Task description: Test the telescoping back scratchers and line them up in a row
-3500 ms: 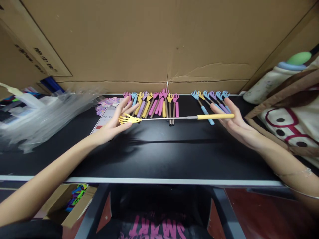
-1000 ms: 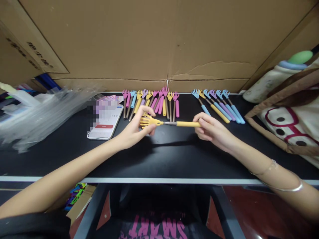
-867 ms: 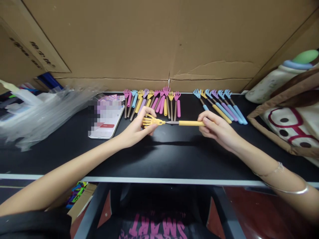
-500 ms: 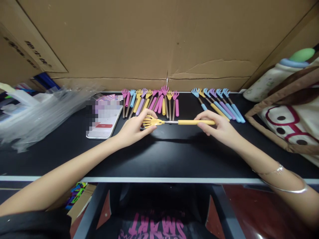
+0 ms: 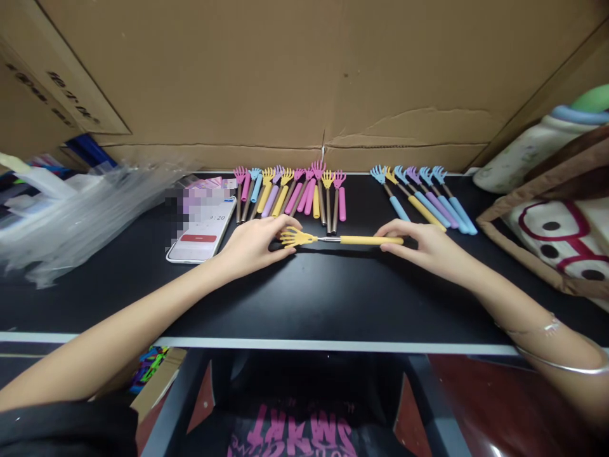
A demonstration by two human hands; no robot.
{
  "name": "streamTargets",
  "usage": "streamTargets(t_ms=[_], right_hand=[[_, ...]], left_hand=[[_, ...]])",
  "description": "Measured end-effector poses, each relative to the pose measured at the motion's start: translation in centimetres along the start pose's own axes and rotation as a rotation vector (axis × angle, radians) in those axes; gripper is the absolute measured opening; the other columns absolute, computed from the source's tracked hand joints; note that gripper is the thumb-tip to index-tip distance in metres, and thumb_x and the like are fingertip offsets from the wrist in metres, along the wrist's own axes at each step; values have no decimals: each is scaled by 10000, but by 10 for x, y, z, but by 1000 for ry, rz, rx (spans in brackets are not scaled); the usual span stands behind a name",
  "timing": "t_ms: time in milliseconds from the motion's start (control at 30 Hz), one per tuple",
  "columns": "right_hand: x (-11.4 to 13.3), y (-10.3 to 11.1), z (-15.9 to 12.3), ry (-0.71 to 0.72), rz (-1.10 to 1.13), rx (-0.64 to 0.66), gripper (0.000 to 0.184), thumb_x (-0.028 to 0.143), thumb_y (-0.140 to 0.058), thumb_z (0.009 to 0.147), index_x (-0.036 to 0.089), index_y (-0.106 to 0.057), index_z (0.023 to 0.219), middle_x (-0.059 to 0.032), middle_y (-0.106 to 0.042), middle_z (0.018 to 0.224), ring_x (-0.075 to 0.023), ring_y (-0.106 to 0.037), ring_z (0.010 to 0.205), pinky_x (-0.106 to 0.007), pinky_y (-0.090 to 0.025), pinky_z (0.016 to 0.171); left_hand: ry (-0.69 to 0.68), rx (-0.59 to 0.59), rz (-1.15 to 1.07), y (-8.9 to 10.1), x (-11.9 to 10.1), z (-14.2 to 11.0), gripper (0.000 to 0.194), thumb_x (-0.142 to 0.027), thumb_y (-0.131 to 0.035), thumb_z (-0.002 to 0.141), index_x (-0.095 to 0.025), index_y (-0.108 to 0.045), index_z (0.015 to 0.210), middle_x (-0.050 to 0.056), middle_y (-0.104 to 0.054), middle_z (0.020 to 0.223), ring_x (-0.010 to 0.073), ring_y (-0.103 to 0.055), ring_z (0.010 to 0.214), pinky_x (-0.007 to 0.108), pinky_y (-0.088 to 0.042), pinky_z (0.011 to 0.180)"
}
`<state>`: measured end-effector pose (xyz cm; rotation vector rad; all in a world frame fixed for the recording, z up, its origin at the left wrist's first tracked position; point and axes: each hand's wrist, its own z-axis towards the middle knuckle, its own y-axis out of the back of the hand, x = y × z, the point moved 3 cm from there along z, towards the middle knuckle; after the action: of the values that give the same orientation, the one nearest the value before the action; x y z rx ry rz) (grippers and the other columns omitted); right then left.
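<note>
A yellow back scratcher [image 5: 364, 240] with a hand-shaped claw and a short stretch of bare metal rod lies level, close above or on the black tabletop. My left hand [image 5: 254, 244] has its thumb and fingers around the claw end, loosely closed. My right hand [image 5: 421, 247] pinches the handle near its far end between thumb and fingers. Behind them is a row of pink, blue, yellow and purple back scratchers [image 5: 290, 197]. A second group of blue, yellow and purple back scratchers [image 5: 428, 200] lies behind my right hand.
A phone [image 5: 202, 231] lies left of my left hand, beside clear plastic bags [image 5: 95, 216]. A cardboard wall [image 5: 285, 76] closes off the back. On the right stand a bottle [image 5: 523, 149] and a brown-edged bag [image 5: 561, 235]. The table's pale front edge [image 5: 304, 344] runs below my forearms.
Both hands have lowered the yellow back scratcher toward the tabletop, and its shadow now lies close beneath it. The camera view has shifted slightly.
</note>
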<state>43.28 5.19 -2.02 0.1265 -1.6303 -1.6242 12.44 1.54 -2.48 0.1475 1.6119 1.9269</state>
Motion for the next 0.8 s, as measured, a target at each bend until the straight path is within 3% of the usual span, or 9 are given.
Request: streamTargets(t_ms=[167, 400, 800], right_hand=[[-1, 0, 0, 102, -140, -58, 289, 485, -551, 897, 226, -675, 935, -54, -674, 876, -221, -579, 837, -345, -430, 744], [0, -5, -2, 214, -218, -31, 261, 424, -515, 943, 216, -673, 944, -68, -633, 887, -220, -529, 877, -336, -416, 754], [0, -6, -3, 218, -260, 31, 243, 409, -506, 954, 219, -656, 981, -48, -623, 851, -201, -529, 850, -318, -397, 732]], left_hand=[[-47, 7, 51, -1, 3, 1, 310, -413, -624, 876, -246, -596, 1136, 16, -671, 1058, 204, -608, 985, 296, -441, 799], [-81, 46, 67, -5, 3, -2, 356, -475, -615, 887, -254, -624, 1166, 32, -616, 1103, 225, -548, 1064, 334, -455, 855], [-138, 46, 97, -7, 3, -2, 394, -452, -541, 936, -213, -574, 1247, 61, -594, 1177, 240, -533, 1103, 384, -448, 938]])
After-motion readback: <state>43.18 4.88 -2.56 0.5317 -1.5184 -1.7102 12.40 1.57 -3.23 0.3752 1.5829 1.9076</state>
